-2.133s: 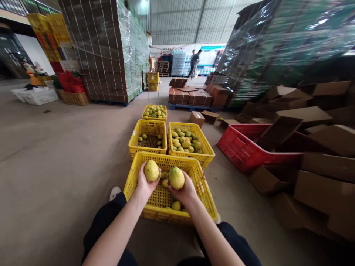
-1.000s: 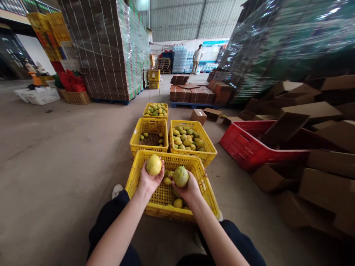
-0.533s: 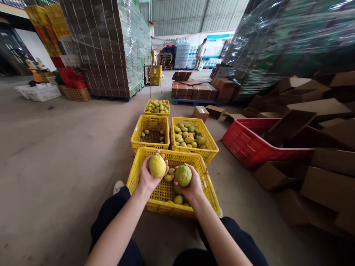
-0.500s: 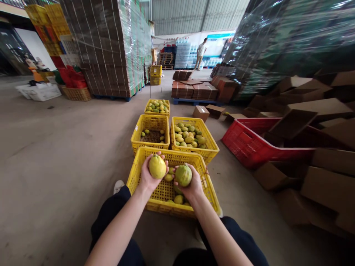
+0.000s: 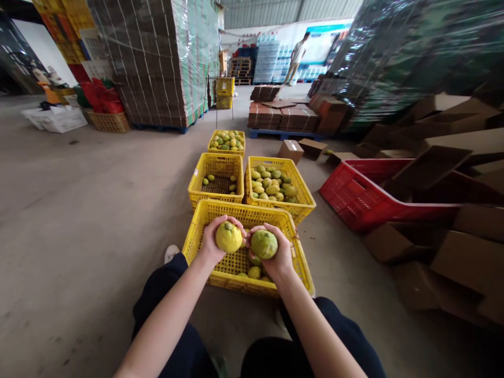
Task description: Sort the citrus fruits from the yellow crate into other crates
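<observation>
Over the near yellow crate (image 5: 200, 208), my left hand (image 5: 211, 242) is wrapped round a yellow papaya (image 5: 229, 237), its stem end facing me. A greener papaya (image 5: 264, 244) sits in my right hand (image 5: 283, 253), fingers curled about its far side. The two fruits are held side by side with a small gap, fingertips nearly meeting between them. Below, several more papayas (image 5: 254, 272) lie in the right part of the crate, partly hidden by my right hand and its fruit. Bare perforated floor shows at the crate's left.
Beyond stand a yellow crate with a few papayas (image 5: 197, 195), a fuller one (image 5: 305, 210) and a third (image 5: 226, 152) behind. A red crate (image 5: 350, 202) and cardboard boxes (image 5: 468, 257) crowd the right. Wrapped pallet stacks (image 5: 142, 68) rise behind; a person (image 5: 296, 59) stands far back.
Both papayas have been turned so their ends face me more, and the hands have drawn slightly closer together. The view has shifted a little, with the crates appearing higher.
</observation>
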Demonstrator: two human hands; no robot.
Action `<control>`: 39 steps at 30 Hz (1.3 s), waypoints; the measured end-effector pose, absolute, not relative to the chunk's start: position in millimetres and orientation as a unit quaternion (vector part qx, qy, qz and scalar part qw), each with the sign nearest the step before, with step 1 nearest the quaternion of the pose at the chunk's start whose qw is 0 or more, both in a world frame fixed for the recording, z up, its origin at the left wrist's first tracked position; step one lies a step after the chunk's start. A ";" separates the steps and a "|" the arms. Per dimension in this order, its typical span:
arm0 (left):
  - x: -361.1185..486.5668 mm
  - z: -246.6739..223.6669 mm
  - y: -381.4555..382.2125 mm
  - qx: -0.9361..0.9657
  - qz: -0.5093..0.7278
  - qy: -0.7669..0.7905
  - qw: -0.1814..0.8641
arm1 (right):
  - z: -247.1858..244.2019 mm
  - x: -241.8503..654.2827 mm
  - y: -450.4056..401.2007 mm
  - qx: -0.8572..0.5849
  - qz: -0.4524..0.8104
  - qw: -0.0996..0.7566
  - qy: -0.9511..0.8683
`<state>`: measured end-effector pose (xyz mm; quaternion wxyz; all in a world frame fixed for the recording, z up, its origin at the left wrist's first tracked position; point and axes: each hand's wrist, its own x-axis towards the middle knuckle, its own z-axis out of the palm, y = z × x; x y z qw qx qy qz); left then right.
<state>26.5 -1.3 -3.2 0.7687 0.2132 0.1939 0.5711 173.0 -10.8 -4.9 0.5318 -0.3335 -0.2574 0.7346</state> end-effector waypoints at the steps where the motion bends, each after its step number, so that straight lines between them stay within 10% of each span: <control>1: 26.8 -4.4 -1.5 0.235 0.567 0.193 0.765 | -4.4 173.0 -11.0 -0.332 0.734 0.532 -0.259; 26: 26.8 -10.3 -3.2 0.352 0.520 0.177 0.758 | -8.9 179.2 -7.9 -0.246 0.791 0.525 -0.196; 39: 21.8 1.7 1.2 0.061 0.572 0.195 0.794 | -10.4 179.9 -5.5 -0.283 0.776 0.550 -0.120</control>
